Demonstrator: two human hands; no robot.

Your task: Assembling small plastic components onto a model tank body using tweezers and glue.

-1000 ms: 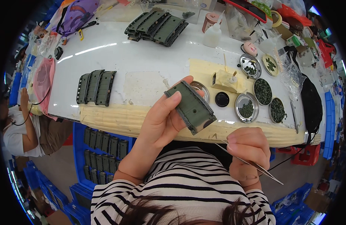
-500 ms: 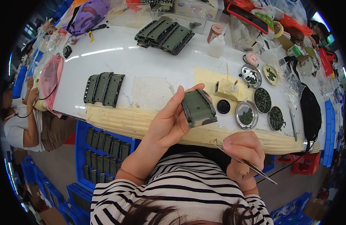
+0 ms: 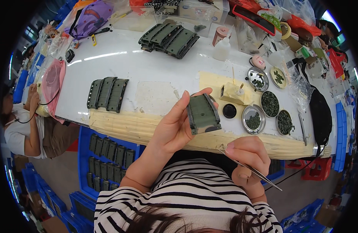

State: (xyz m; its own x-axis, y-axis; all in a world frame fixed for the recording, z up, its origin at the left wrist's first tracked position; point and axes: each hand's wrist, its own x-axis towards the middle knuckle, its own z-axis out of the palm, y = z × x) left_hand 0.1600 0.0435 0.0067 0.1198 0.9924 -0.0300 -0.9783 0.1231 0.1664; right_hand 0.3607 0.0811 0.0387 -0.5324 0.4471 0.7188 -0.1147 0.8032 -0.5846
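Observation:
My left hand (image 3: 173,126) holds up a dark green curved panel (image 3: 203,112) with ridged edges and a tan-and-brown patch at its lower end. Fingers and thumb grip it by its left side, above the table's padded front edge. Lower right, my right hand (image 3: 250,155) pinches a pair of metal tweezers (image 3: 252,169). Their tips point up and left toward the panel, apart from it. Whether the tips hold a tiny piece is too small to tell. Right of the panel are a black round cap (image 3: 229,111) and a metal dish (image 3: 253,119) of small green bits.
Round tins (image 3: 270,104) of dark green bits stand at right, beside a second pair of tweezers (image 3: 302,129). Similar panels lie at left (image 3: 108,94) and in a far stack (image 3: 169,39). A blue crate (image 3: 83,163) of panels sits below the table. Another person (image 3: 29,128) sits at far left.
The panel in my left hand has turned slightly, showing its face more squarely. My right hand and the tweezers have shifted a little to the left.

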